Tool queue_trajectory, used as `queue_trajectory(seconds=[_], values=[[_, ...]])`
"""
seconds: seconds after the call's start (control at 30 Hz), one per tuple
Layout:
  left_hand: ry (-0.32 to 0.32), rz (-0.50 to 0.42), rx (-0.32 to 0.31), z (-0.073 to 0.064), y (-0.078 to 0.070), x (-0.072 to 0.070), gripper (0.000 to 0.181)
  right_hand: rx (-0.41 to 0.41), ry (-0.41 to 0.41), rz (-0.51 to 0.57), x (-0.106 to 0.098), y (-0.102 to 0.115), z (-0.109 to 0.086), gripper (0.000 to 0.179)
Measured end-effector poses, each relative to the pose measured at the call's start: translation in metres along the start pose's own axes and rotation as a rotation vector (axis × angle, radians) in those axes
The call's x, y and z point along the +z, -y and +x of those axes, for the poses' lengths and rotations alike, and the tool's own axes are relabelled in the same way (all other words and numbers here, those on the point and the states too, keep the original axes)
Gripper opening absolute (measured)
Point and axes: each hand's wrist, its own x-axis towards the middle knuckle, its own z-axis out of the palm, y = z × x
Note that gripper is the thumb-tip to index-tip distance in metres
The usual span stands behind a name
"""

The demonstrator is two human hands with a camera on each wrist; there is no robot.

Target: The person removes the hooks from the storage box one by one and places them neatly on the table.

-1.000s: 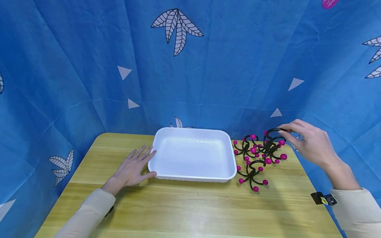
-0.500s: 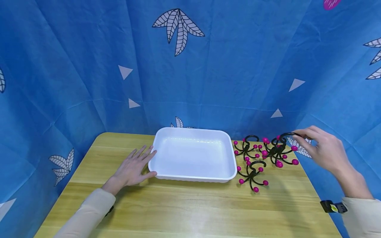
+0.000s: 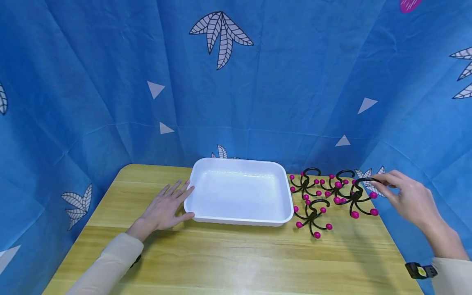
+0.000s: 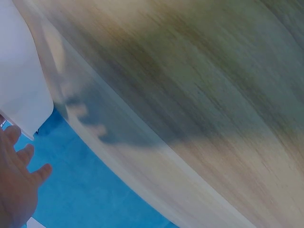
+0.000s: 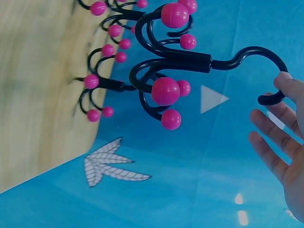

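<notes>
My right hand [image 3: 413, 200] pinches the curved top of a black multi-arm hanging hook [image 3: 356, 196] with pink ball tips. In the right wrist view the thumb and a finger grip the crook of that hook [image 5: 204, 61], while the other fingers of the hand [image 5: 285, 147] are spread. Two similar hooks stand behind it, one at the back [image 3: 337, 185] and one by the tray's corner [image 3: 305, 184]; a third hook [image 3: 312, 215] is in front. My left hand [image 3: 160, 211] lies with spread fingers at the left rim of a white tray [image 3: 239, 221], fingertips right at the edge.
The wooden table [image 3: 221, 258] ends at the right just beyond the held hook. A blue patterned curtain [image 3: 295, 82] hangs behind and at both sides. The tray stands near the back edge, its inside bare.
My right hand has moved right and toward the front, carrying the pinched hook away from the other hooks, one of which now shows separately behind it. The left hand has stayed still.
</notes>
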Motion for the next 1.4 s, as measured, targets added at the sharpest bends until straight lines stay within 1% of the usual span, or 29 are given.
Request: queue_trajectory(seconds=[0.53,0.77,0.93,1.4], values=[[0.002,-0.004,0.0,0.002,-0.001,-0.001,0.09,0.039,0.113,0.027,0.018,-0.015,-0.028,0.018],[-0.001,-0.006,-0.003,0.002,0.0,0.0,0.09,0.06,0.157,0.051,0.024,-0.015,-0.036,0.015],[0.01,-0.008,-0.008,0.002,-0.001,-0.001,0.09,0.065,0.192,0.065,0.028,-0.015,-0.044,0.015],[0.013,-0.001,-0.015,0.0,-0.001,-0.002,0.091,0.061,0.208,0.107,0.043,-0.026,-0.055,0.014]])
